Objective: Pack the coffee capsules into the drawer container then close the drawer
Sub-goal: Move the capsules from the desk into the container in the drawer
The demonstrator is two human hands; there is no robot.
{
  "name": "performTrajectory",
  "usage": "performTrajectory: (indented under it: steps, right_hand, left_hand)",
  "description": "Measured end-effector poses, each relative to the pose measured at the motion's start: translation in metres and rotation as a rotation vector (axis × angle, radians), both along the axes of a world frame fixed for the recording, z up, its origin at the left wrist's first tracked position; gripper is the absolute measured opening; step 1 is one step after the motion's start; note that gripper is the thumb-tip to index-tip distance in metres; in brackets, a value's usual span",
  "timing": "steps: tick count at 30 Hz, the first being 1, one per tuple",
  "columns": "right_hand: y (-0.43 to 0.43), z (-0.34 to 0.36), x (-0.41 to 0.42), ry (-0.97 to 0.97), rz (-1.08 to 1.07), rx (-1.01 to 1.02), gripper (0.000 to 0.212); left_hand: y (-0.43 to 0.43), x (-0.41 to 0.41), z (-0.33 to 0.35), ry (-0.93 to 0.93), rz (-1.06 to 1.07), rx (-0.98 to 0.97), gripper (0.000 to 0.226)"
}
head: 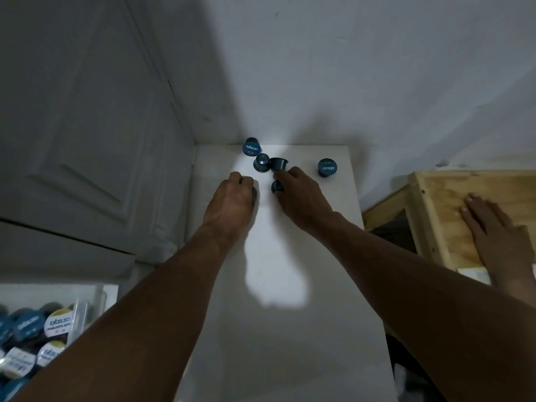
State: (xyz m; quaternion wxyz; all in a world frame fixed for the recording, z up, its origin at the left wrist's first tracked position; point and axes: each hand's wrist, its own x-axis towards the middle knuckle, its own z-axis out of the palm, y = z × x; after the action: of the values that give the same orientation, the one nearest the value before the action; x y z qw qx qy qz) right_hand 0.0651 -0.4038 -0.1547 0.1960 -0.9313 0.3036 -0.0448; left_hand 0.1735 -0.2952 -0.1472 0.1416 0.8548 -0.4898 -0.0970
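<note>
Several blue coffee capsules lie at the far end of a white tabletop (290, 329). One capsule (251, 146) rests on its side near the back wall, two more (262, 163) (279, 163) sit together in the middle, and one (327, 167) lies apart at the right. My left hand (236, 195) is curled over a capsule, whose edge shows at its fingers. My right hand (298, 192) pinches another capsule (276, 187) with its fingertips. The drawer container (87, 303), clear plastic, stands pulled out at lower left, filled with several capsules (27, 326).
A white panelled door (81, 126) stands left of the table. A wooden crate (441, 204) sits to the right, with another person's hand (493, 236) flat on it. The wall (348, 68) closes the far side.
</note>
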Motion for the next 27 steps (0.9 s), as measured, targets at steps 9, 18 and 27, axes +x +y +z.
performTrajectory:
  steps: [9, 18, 27]
  right_hand:
    - [0.031, 0.048, -0.041, -0.028, -0.071, 0.032, 0.020]
    - [0.100, 0.132, -0.123, -0.118, -0.072, -0.001, 0.007]
    - [0.188, 0.187, -0.208, -0.201, -0.008, -0.049, 0.006]
  left_hand:
    - [0.021, -0.030, 0.055, -0.057, -0.012, -0.016, 0.013]
    - [0.098, -0.116, 0.141, -0.150, -0.012, -0.115, 0.013]
    - [0.197, -0.214, 0.183, -0.178, 0.123, -0.178, 0.010]
